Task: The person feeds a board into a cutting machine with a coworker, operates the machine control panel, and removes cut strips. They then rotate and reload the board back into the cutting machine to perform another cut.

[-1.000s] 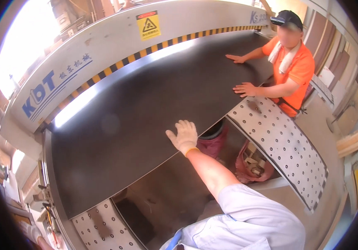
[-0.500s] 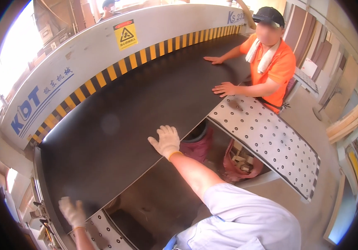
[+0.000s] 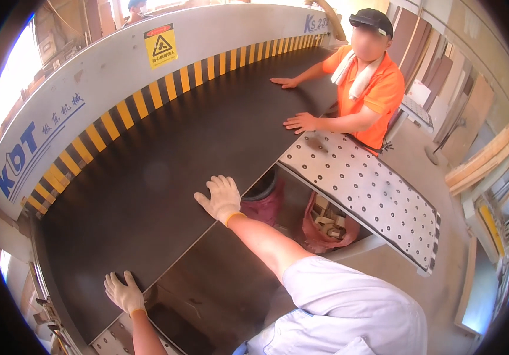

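Note:
A large dark board (image 3: pixel 148 195) lies flat, its far side running along the grey machine beam (image 3: pixel 100 77). My right hand (image 3: pixel 221 200), in a pale glove with a yellow cuff, rests on the board by its near edge, fingers spread. Farther left, my left hand (image 3: pixel 125 293), gloved alike, lies on the board near its left end with the fingers apart. Neither hand holds anything. Across at the right, a co-worker in an orange shirt (image 3: pixel 373 83) has both bare hands (image 3: pixel 300 122) flat on the same board.
A perforated support table (image 3: pixel 373 189) juts out at the right; a smaller one (image 3: pixel 109 342) sits below my left hand. Between them is a gap with a red sack of offcuts (image 3: pixel 327 222) on the floor. Black-and-yellow stripes (image 3: pixel 109 124) edge the beam. Boards (image 3: pixel 491 154) lean at right.
My left hand has shifted right along the board's near edge and come down onto its surface. My right hand stays spread on the board. The view has turned slightly.

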{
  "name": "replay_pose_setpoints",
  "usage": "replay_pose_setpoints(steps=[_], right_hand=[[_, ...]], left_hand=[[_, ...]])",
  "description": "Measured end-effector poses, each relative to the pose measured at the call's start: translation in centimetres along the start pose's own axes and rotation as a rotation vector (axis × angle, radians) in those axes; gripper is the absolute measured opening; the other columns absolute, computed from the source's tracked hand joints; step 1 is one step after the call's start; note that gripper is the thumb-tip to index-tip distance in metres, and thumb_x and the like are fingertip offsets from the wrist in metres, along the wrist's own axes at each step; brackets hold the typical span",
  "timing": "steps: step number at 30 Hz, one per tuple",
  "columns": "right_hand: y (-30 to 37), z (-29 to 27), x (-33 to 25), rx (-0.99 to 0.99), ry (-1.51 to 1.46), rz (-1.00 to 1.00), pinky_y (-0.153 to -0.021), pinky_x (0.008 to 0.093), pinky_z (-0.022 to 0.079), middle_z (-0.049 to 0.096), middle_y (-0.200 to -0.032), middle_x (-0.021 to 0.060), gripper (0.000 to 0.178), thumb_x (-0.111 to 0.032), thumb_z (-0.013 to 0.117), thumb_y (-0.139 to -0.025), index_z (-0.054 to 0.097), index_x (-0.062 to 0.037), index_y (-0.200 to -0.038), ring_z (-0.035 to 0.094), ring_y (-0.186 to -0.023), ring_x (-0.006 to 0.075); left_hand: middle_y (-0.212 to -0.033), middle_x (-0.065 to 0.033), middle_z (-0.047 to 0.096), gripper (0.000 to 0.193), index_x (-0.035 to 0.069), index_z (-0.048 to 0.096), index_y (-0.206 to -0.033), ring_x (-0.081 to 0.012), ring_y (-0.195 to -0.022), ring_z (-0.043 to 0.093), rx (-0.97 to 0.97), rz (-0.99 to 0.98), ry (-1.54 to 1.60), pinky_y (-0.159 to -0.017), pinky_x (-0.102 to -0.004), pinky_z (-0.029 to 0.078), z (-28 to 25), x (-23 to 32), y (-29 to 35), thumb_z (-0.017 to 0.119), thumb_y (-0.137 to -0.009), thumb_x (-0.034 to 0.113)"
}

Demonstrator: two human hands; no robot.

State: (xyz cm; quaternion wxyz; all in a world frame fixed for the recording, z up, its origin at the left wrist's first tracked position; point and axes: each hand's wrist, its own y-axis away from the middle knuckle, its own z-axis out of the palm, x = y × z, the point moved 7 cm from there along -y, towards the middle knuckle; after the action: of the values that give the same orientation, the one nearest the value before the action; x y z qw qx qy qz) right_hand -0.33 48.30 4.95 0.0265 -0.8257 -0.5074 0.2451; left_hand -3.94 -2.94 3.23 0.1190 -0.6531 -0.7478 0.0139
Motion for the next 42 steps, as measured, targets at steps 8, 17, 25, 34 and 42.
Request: replay_pose_setpoints(steps=[8,17,25,34,42], right_hand=[[0.0,0.0,-0.1,0.022,-0.030,-0.010,-0.142,0.0493,0.030,0.069,-0.167,0.0135,0.070,-0.063,0.071,-0.111,0.080,-0.0035,-0.146,0.053,-0.161,0.0304],[-0.1,-0.1,0.3,-0.005,0.007,0.010,-0.143,0.0498,0.028,0.067,-0.170,0.0130,0.072,-0.065,0.067,-0.113,0.078,-0.0048,-0.150,0.050,-0.165,0.0295],[-0.1,-0.4,0.0,-0.024,0.008,0.023,-0.144,0.0493,0.027,0.065,-0.173,0.0123,0.073,-0.066,0.065,-0.113,0.077,-0.0052,-0.152,0.049,-0.166,0.0288],[-0.1,0.1,0.3,-0.018,-0.012,0.022,-0.145,0.0492,0.027,0.065,-0.172,0.0120,0.073,-0.066,0.067,-0.112,0.078,-0.0054,-0.152,0.049,-0.167,0.0292],[0.0,0.2,0.1,-0.012,-0.010,0.028,-0.145,0.0494,0.027,0.066,-0.171,0.0115,0.073,-0.066,0.067,-0.112,0.078,-0.0060,-0.151,0.049,-0.166,0.0285]], left_hand=[[-0.185,-0.0193,0.054,0.070,0.000,0.063,-0.168,-0.0391,-0.175,0.041,0.003,0.004,0.006,-0.147,-0.0514,0.028,-0.8,0.5,0.4,0.059,-0.121,0.052],[-0.184,-0.0184,0.054,0.069,0.000,0.065,-0.167,-0.0387,-0.174,0.043,0.008,0.003,0.005,-0.146,-0.0511,0.028,-0.6,0.9,0.4,0.060,-0.121,0.052],[-0.184,-0.0182,0.055,0.069,0.001,0.066,-0.166,-0.0387,-0.174,0.043,0.020,0.005,0.007,-0.146,-0.0510,0.029,-0.2,0.3,0.2,0.061,-0.120,0.052],[-0.184,-0.0183,0.055,0.068,0.000,0.067,-0.164,-0.0387,-0.173,0.043,0.027,0.008,0.016,-0.146,-0.0513,0.029,-0.5,0.6,0.4,0.061,-0.120,0.052],[-0.184,-0.0182,0.055,0.067,0.001,0.067,-0.164,-0.0387,-0.173,0.044,0.029,0.009,0.011,-0.146,-0.0514,0.030,-0.4,0.2,0.3,0.061,-0.120,0.052]])
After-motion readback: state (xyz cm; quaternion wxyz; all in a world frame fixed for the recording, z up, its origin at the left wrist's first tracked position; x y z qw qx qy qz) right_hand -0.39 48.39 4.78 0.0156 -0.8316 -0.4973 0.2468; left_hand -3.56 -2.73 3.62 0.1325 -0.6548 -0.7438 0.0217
